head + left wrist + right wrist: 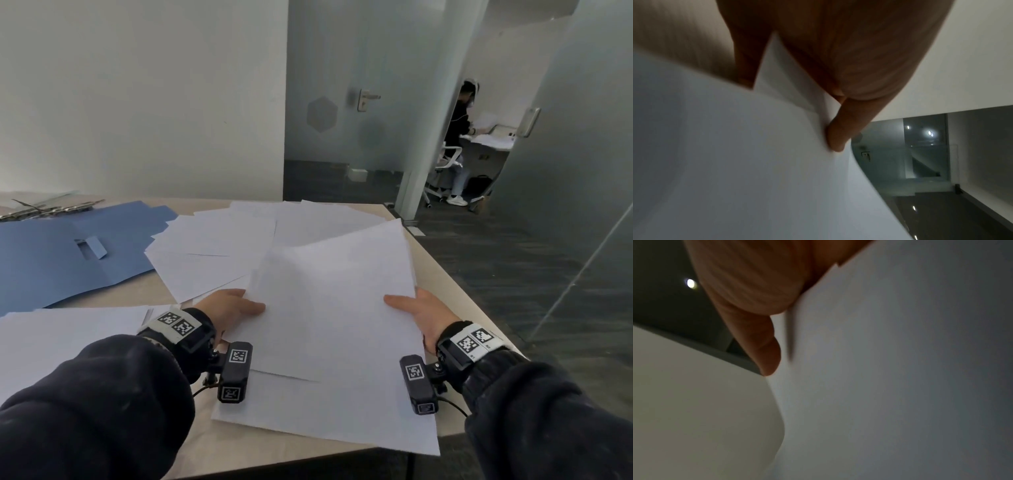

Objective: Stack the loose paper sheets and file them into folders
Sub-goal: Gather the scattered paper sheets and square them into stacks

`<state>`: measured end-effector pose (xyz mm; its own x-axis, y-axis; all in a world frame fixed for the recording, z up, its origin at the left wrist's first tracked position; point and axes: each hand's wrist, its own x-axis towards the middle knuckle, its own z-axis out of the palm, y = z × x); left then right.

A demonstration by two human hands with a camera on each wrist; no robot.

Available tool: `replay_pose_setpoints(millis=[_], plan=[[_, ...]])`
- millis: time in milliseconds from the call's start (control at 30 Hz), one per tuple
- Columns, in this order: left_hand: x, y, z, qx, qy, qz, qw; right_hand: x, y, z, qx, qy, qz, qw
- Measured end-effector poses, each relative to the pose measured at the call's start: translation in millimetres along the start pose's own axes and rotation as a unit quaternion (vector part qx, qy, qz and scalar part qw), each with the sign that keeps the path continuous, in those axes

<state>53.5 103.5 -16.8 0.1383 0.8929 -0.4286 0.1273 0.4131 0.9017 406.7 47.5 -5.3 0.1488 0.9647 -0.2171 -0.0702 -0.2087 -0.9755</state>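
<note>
From the head view, the left hand [228,310] and right hand [422,313] pinch opposite edges of a paper stack [335,301] raised over the table [442,270]. Loose sheets [219,246] lie behind it, beside a blue folder [51,260]. Farther off, a person [459,137] sits beyond the glass door [342,85].

Left wrist view: thumb [840,129] clamps the paper.

Right wrist view: thumb [764,344] lies on the sheet's edge.

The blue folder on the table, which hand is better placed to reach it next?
Left. The blue folder lies open at the table's far left, on the left hand's side. The right hand holds the far edge of the held sheets.
</note>
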Motion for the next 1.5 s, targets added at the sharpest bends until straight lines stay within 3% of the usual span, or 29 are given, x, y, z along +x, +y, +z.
replay_pose_setpoints(millis=[67, 167, 400, 567, 833, 1300, 1500], plan=[[1, 0, 5, -0.001, 0.025, 0.037, 0.999, -1, 8, 0, -0.047, -0.021, 0.014, 0.999], [3, 2, 8, 0.002, 0.058, 0.107, 0.993, 1, 12, 1, -0.074, 0.004, 0.002, 0.997], [-12, 49, 5, -0.096, 0.080, 0.273, 0.954, 2, -53, 14, -0.014, 0.080, -0.180, 0.980], [-33, 77, 0, -0.120, 0.075, 0.350, 0.926, -8, -90, 26, 0.061, 0.077, -0.255, 0.962], [-21, 24, -4, -0.005, 0.041, 0.284, 0.958, -22, -28, 16, -0.018, 0.060, -0.188, 0.980], [-17, 13, 28, -0.089, 0.003, 0.216, 0.972, -21, -6, 12, 0.036, 0.045, -0.135, 0.989], [-22, 13, 22, -0.063, 0.028, 0.214, 0.974, -23, -1, 13, 0.008, 0.053, -0.121, 0.991]])
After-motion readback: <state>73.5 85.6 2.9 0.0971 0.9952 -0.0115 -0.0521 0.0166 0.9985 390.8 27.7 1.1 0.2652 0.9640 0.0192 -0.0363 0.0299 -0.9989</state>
